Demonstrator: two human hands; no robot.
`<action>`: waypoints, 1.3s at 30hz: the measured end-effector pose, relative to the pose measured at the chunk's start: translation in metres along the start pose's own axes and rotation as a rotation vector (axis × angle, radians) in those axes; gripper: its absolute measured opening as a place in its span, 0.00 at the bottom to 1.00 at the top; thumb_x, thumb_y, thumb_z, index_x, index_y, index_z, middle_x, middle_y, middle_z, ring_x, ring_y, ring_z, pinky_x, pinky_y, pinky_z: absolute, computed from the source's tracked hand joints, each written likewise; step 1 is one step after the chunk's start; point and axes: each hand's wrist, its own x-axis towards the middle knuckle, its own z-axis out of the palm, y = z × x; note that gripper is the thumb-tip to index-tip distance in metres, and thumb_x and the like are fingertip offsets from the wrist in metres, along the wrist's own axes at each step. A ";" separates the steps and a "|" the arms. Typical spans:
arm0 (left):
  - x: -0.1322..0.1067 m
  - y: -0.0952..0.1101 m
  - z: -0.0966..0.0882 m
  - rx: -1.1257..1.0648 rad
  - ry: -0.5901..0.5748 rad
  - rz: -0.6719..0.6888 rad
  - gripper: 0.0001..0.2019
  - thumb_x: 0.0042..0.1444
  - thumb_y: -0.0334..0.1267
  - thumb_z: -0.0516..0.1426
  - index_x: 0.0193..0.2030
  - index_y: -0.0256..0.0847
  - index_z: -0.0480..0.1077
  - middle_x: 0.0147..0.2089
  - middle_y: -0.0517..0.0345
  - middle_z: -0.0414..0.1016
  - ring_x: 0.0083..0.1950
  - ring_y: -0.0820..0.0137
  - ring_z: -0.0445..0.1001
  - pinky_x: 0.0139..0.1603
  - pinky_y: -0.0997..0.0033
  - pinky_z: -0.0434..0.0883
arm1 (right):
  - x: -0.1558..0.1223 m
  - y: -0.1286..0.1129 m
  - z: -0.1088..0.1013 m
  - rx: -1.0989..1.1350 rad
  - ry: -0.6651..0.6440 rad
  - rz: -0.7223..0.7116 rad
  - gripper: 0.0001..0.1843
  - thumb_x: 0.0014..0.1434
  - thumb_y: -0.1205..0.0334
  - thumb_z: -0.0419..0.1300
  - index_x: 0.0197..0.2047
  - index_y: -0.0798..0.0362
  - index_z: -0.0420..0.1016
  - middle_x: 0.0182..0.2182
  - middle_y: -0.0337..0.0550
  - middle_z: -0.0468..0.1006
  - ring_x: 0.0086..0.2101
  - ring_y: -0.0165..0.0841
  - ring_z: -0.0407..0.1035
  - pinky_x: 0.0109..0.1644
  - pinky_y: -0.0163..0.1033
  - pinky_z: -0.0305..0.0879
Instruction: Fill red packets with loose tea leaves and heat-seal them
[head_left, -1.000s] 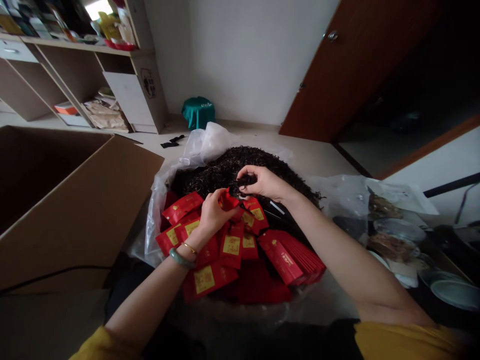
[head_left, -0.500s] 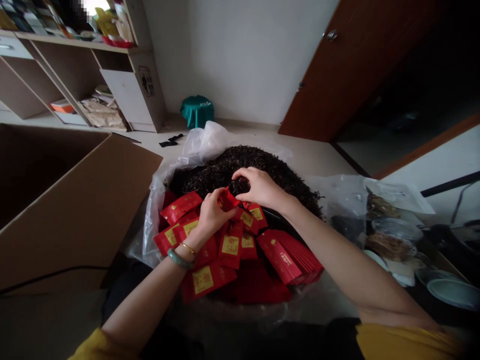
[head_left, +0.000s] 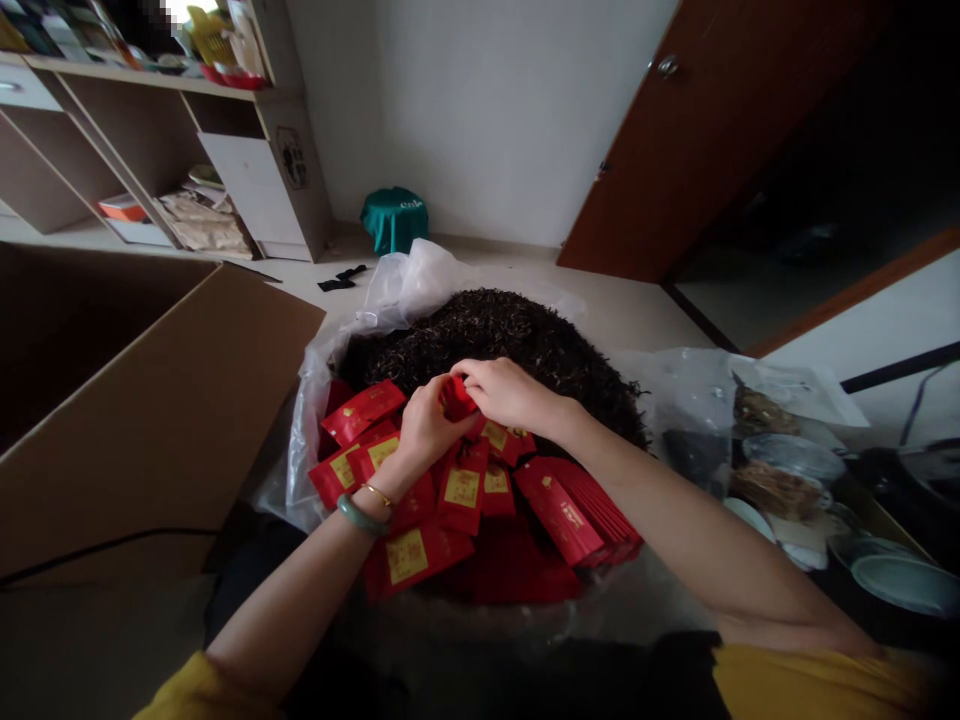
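Head camera footage showed both bare hands meeting above a heap of dark loose tea leaves that lay in a clear plastic bag. The left hand was closed in a pinch on a small red packet, gripping it from the near side with thumb and fingers curled. The right hand was closed over the top of the same packet, fingertips bunched against its upper edge; whether any leaves were held inside the fingers could not be told. The packet was raised just above the near edge of the tea heap, between the two hands.

A green bangle and a thin gold bracelet sat on the left wrist. Yellow sleeves showed at the lower edge of the frame.

Below the hands, loose red packets with gold labels lay scattered and overlapping on the near side of the bag. Just to their right stood a neat stack of flat red packets, tilted and fanned.

An open cardboard box stood to the left of the bag, close beside it. A green cloth-covered object sat on the floor by the far wall. Shelving occupied the upper left, and a brown door the upper right. Dishes and further plastic bags lay to the right, their contents too dim to identify.
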 end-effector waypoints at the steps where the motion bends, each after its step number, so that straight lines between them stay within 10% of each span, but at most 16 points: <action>1: -0.001 0.000 0.000 0.009 0.003 0.016 0.26 0.41 0.39 0.67 0.49 0.38 0.68 0.39 0.54 0.77 0.38 0.64 0.75 0.38 0.66 0.72 | -0.001 -0.002 -0.001 -0.018 -0.042 0.003 0.23 0.60 0.72 0.51 0.58 0.55 0.69 0.40 0.48 0.82 0.40 0.36 0.75 0.42 0.35 0.63; 7: -0.005 0.001 0.002 0.076 -0.001 0.109 0.24 0.42 0.37 0.66 0.48 0.38 0.67 0.40 0.54 0.77 0.41 0.61 0.75 0.43 0.64 0.71 | 0.003 -0.006 0.001 -0.064 -0.174 0.018 0.45 0.54 0.73 0.56 0.71 0.58 0.40 0.39 0.48 0.82 0.42 0.38 0.75 0.43 0.36 0.63; 23: -0.004 -0.002 0.000 0.068 -0.063 0.126 0.17 0.45 0.25 0.59 0.43 0.40 0.66 0.39 0.53 0.76 0.40 0.62 0.72 0.42 0.64 0.71 | 0.003 0.005 0.027 0.096 -0.193 -0.027 0.48 0.53 0.66 0.60 0.71 0.56 0.41 0.42 0.47 0.82 0.47 0.41 0.73 0.60 0.48 0.55; 30: -0.004 -0.004 0.005 0.043 -0.090 0.132 0.28 0.42 0.30 0.64 0.52 0.41 0.64 0.48 0.53 0.76 0.47 0.60 0.72 0.48 0.61 0.71 | 0.000 0.016 0.037 0.139 -0.009 0.009 0.40 0.54 0.75 0.56 0.68 0.55 0.48 0.36 0.40 0.83 0.48 0.38 0.73 0.65 0.56 0.46; 39: -0.006 -0.003 0.005 0.141 0.051 0.001 0.26 0.45 0.37 0.64 0.52 0.39 0.65 0.42 0.51 0.78 0.44 0.58 0.75 0.44 0.61 0.72 | -0.013 0.020 0.035 0.380 0.418 0.065 0.13 0.53 0.69 0.61 0.43 0.51 0.67 0.36 0.42 0.81 0.37 0.34 0.76 0.42 0.37 0.67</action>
